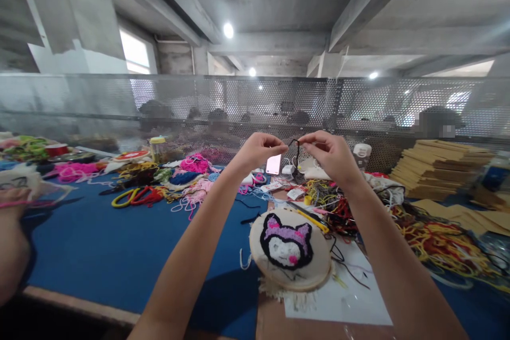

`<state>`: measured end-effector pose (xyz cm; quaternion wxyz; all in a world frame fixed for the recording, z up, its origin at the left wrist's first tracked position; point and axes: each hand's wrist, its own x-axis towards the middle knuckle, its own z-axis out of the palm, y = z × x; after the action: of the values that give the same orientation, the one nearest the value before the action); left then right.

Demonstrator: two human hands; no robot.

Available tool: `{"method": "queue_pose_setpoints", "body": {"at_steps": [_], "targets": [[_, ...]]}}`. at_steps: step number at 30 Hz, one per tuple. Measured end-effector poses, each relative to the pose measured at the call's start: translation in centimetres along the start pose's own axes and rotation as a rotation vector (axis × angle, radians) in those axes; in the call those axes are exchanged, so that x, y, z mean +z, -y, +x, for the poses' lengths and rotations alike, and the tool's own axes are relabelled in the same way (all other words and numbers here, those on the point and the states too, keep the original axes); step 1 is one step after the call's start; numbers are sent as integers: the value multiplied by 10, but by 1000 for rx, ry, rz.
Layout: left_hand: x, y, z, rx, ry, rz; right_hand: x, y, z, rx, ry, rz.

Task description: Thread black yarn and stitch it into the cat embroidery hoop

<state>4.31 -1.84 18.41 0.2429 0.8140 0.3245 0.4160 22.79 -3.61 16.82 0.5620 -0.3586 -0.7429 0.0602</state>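
Note:
Both my hands are raised above the blue table (119, 249). My left hand (258, 151) and my right hand (329, 154) pinch a thin black yarn strand (297, 151) between their fingertips; its loop hangs down between them. Below them lies a round embroidery hoop (290, 249) with a punch-needle cartoon face in purple, black and white. A yellow-handled tool (313, 219) rests just past the hoop.
Piles of coloured yarn (438, 239) lie right and at the far left (75, 170). Stacked cardboard sheets (438, 167) stand at the right. A white paper sheet (342, 297) lies under the hoop. Another person's arm (11, 244) is at the left edge. A perforated metal screen (239, 101) backs the table.

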Motion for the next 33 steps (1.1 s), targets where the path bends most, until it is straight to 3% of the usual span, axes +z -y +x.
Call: {"method": "queue_pose_setpoints", "body": {"at_steps": [4,8,10,13,17,22,27,30,33], "targets": [[-2,6,2,-12,58,-130,-4,8,-2,34,187,138],[-6,8,2,30,100,-147,-4,7,-3,5,358,50],[-8,5,0,34,77,-105,-3,5,-3,-10,321,-82],[-9,-1,-3,26,36,-42,0,3,-3,-32,140,-227],[-8,-2,-3,29,36,-65,2,7,-3,-56,-35,-116],[-8,8,1,8,112,-199,-1,12,-4,-17,104,70],[-10,11,3,21,120,-214,-2,8,-3,-49,292,-25],[-10,5,0,28,98,-150,0,5,-3,-57,239,-149],[-10,-1,-2,22,65,-97,2,5,-3,-83,99,-218]]}}
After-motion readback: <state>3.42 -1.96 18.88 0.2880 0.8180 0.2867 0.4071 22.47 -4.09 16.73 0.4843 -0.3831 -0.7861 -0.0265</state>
